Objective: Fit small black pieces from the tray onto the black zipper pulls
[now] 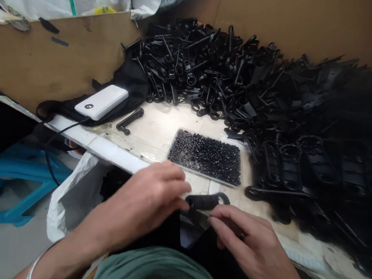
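A black plastic arm-shaped part point(205, 201), with a round ring at its right end, is at the table's front edge. My left hand point(156, 188), slightly blurred, has its thumb and fingers closed about the part's left end. By the ring end is my right hand point(246, 232), its thumb and index finger pinched together just below the part. Whatever the right fingertips hold, if anything, is too small to make out. Beyond both hands lies a shallow clear tray point(240, 182) full of tiny dark pieces.
A large heap of black plastic parts point(204, 72) covers the back and right of the table. One loose black part point(130, 121) lies left of the tray. A white power bank point(101, 102) with a cable sits on black cloth. Below stands a blue stool point(5, 185).
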### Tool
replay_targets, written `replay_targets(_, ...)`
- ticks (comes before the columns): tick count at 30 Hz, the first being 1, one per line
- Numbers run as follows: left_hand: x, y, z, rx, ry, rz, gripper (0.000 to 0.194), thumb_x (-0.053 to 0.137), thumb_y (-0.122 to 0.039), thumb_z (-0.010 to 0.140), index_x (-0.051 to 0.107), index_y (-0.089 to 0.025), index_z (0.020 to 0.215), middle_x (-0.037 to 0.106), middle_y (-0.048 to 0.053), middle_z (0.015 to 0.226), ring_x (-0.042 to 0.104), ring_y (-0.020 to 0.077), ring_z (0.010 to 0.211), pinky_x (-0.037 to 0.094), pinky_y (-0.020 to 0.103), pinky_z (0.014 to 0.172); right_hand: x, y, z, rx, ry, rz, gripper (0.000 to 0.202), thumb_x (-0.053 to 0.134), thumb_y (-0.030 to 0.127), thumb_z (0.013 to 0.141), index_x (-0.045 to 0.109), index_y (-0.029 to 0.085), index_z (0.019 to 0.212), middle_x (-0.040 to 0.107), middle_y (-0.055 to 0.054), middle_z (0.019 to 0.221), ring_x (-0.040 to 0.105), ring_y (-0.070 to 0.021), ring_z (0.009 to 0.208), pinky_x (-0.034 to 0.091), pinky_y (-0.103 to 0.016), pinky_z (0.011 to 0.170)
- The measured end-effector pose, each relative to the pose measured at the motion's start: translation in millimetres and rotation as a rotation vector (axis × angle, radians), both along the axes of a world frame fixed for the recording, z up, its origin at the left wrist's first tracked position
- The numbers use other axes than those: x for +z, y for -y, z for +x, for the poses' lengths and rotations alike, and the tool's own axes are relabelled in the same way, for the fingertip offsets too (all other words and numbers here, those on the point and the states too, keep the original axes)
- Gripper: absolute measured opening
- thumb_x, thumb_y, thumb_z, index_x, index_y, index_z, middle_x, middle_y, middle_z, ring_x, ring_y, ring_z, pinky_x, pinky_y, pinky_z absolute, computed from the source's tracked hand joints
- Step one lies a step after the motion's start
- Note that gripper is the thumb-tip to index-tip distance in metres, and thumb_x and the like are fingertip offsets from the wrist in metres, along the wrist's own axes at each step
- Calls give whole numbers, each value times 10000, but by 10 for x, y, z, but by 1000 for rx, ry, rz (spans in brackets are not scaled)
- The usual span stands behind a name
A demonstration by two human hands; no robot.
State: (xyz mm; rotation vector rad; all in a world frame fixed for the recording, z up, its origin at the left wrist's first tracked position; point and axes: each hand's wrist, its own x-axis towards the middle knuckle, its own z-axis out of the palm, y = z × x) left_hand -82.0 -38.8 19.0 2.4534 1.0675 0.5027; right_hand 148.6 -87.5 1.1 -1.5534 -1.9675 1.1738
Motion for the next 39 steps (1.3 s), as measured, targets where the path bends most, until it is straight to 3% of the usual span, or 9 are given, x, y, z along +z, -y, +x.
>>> replay_targets(4,-132,222,151,-39,-124,-14,157,453,-169,948,605,-200,974,595,34,954,516,173,860,387,338,755,-94,-23,-50,-60,-3,2,234,470,377,929,599,219,814,567,28,582,546,-122,544,424,-225,541)
replay_targets(9,-213,192,168,-7,-122,19,210,389,-143,965,595,-179,954,592,41,947,501,185,899,381,349,791,-138,-95,-133,-65,-72,-16,207,506,362,908,599,211,801,585,25,582,555,-116,533,433,-222,536)
replay_targets(13,-169,52,40,24,-21,81,161,465,-195,951,625,-179,958,627,50,995,522,186,945,378,354,835,-152,-68,-128,-202,-232,-104,178,600,379,851,623,203,834,625,13,579,585,-122,520,464,-217,516)
replay_targets(16,-107,-131,-48,142,31,121,176,492,-224,942,654,-170,898,650,51,941,529,180,887,389,339,806,-130,-39,-111,-338,-336,-151,183,667,372,804,634,196,840,623,13,550,569,-113,493,467,-209,495)
replay_targets(19,-62,-359,-35,232,-85,155,229,483,-175,932,675,-159,807,657,62,857,521,193,841,382,341,781,-89,-33,-116,-433,-404,-151,183,711,349,766,639,188,813,616,11,539,562,-112,487,473,-214,493)
replay_targets(22,-66,-567,83,185,-213,162,238,485,-127,909,665,-157,756,646,57,800,532,200,838,357,343,760,-72,-43,-121,-475,-466,-108,169,743,315,733,649,182,780,631,-2,587,574,-111,500,487,-215,489)
replay_targets(29,-156,-813,288,72,-349,183,219,482,-32,818,574,-158,665,636,41,725,567,200,829,307,347,732,-154,-55,28,-409,-566,4,93,750,228,732,672,202,773,683,-26,852,613,-92,543,531,-191,495)
replay_targets(35,-169,-805,294,77,-308,177,215,448,-15,800,558,-155,679,630,51,736,556,195,790,318,338,704,-170,-83,75,-422,-587,85,98,762,192,723,673,214,757,683,-3,861,626,-76,652,533,-143,604)
replay_targets(39,-169,-800,295,112,-233,149,216,458,-19,788,565,-151,654,622,55,713,552,187,754,354,325,692,-172,-88,75,-418,-629,76,98,752,183,738,670,224,772,684,11,842,630,-69,624,537,-144,598)
